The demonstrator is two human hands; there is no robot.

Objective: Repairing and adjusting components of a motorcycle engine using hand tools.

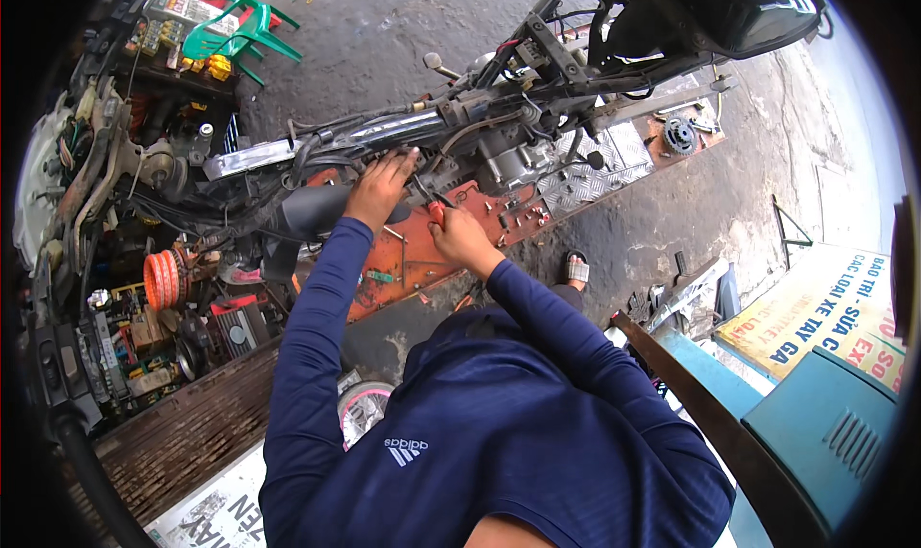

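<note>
Motorcycle [403,129], stripped to frame and engine [518,164]: lies lengthwise above the red platform [430,262]. Reaches over the platform from its near side with both arms, in dark blue sleeves [321,318]. Lays the left hand [386,186] palm down on the motorcycle's middle, above the platform, with fingers outstretched, nearly together, and the back facing up; cannot tell of any grasp underneath, with the palm hidden. Clenches the right hand [465,236] around a red-handled tool [436,211], over the platform, with the back of the hand facing up and the tool's dark head turned toward the motorcycle. Slants the right forearm leftward from the platform's near side, elbow held outward, and runs the left one up more steeply, almost straight. Strewn on the platform: small metal parts [543,219]; near its right end: a toothed round part [679,136].
</note>
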